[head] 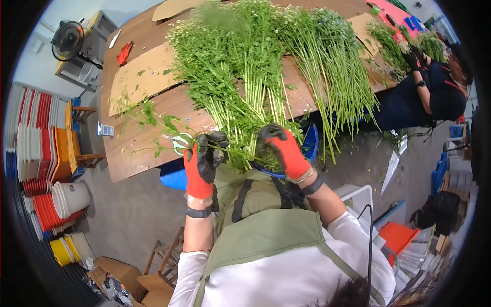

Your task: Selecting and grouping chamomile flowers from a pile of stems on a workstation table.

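Observation:
My left hand [203, 163], in a red and black work glove, grips a thin leafy stem [165, 147] with small pale blossoms, stretched sideways over the table's near edge. My right hand [284, 149], gloved the same way, is at the stem's lower end with its fingers curled. Blur hides whether the fingers are closed on anything. Beyond my hands lies a large heap of green leafy flower stems [238, 76], cut ends towards me. Scissors with pale green handles [180, 144] rest beside my left hand. Below my right hand is a blue tub [310, 142] with greenery in it.
Bare long stems [337, 88] overhang the wooden table [134, 149] at right. Cardboard [142, 76] and a red glove [124, 53] lie at left. A co-worker [422, 88] in dark gloves handles flowers at far right. Stacked buckets [71, 199] stand on the left.

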Demonstrator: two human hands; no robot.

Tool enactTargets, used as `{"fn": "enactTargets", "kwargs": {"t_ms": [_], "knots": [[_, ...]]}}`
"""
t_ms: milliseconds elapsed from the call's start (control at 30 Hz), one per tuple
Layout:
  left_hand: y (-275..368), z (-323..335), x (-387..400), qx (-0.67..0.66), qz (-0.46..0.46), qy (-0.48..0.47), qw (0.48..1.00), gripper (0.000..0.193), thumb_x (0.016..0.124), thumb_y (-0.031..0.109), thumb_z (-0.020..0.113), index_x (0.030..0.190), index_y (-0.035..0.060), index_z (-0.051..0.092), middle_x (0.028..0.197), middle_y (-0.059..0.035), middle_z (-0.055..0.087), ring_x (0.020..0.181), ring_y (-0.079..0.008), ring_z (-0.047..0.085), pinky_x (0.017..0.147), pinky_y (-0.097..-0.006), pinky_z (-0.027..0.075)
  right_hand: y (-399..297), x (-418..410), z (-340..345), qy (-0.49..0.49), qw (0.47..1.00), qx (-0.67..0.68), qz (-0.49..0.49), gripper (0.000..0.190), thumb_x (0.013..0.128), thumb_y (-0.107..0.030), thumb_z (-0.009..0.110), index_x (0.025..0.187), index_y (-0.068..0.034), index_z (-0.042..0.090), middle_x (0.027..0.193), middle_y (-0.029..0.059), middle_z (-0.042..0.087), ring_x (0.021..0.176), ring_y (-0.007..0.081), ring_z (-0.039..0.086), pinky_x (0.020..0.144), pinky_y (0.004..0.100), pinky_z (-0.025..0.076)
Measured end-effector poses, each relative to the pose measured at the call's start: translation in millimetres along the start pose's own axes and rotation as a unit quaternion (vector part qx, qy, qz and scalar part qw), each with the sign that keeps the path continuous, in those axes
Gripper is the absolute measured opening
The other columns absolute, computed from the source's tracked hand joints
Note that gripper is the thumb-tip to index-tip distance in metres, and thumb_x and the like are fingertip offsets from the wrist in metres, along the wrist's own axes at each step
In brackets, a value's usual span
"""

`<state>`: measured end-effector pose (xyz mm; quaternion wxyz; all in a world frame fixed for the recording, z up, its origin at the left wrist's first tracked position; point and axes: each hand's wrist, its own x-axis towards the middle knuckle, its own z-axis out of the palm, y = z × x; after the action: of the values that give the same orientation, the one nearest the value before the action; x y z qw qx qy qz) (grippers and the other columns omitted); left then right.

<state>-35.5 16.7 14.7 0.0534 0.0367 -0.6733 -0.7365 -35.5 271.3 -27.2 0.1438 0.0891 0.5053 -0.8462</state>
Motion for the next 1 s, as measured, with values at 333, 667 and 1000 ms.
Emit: {"fn": "enactTargets", "kwargs": {"t_ms": [333, 667, 1000], "knots": [[-53.0, -0.4, -2.1, 0.339, 0.243, -0.028, 0.908, 0.022, 0.108, 0.019, 0.055, 0.117, 0.0014, 0.065, 0.091, -0.0075, 0.071, 0.059, -0.0082, 0.056, 0.051, -0.0240, 0.040, -27.6, -8.3, 25.2, -0.110, 0.991, -0.069, 0.023, 0.049, 0.091, -0.003, 0.068, 0.139, 0.000, 0.056, 0.127, 0.0065, 0.066, 0.112, 0.0135, 0.061, 0.096, 0.0300, 0.051], [-64.4, -8.7, -9.0, 0.432, 0.271, -0.039, 0.859, 0.036, 0.096, -0.005, 0.057, 0.131, -0.0010, 0.060, 0.107, -0.0117, 0.067, 0.082, -0.0221, 0.063, 0.066, -0.0320, 0.053, 24.2, 17.3, -18.5, -0.003, 0.994, -0.019, -0.103, 0.036, 0.096, -0.009, 0.063, 0.130, 0.001, 0.059, 0.125, 0.0117, 0.067, 0.120, 0.0225, 0.061, 0.106, 0.0362, 0.046], [-39.8, 22.5, -15.8, -0.175, -0.093, -0.109, 0.974, 0.042, 0.097, 0.011, 0.070, 0.135, -0.0004, 0.057, 0.127, -0.0093, 0.066, 0.108, -0.0155, 0.065, 0.086, -0.0308, 0.054, -3.1, -35.9, -6.4, -0.126, 0.884, -0.443, -0.082, 0.064, 0.083, -0.012, 0.078, 0.144, -0.007, 0.056, 0.134, 0.0178, 0.066, 0.128, 0.0316, 0.059, 0.110, 0.0429, 0.043]]}}
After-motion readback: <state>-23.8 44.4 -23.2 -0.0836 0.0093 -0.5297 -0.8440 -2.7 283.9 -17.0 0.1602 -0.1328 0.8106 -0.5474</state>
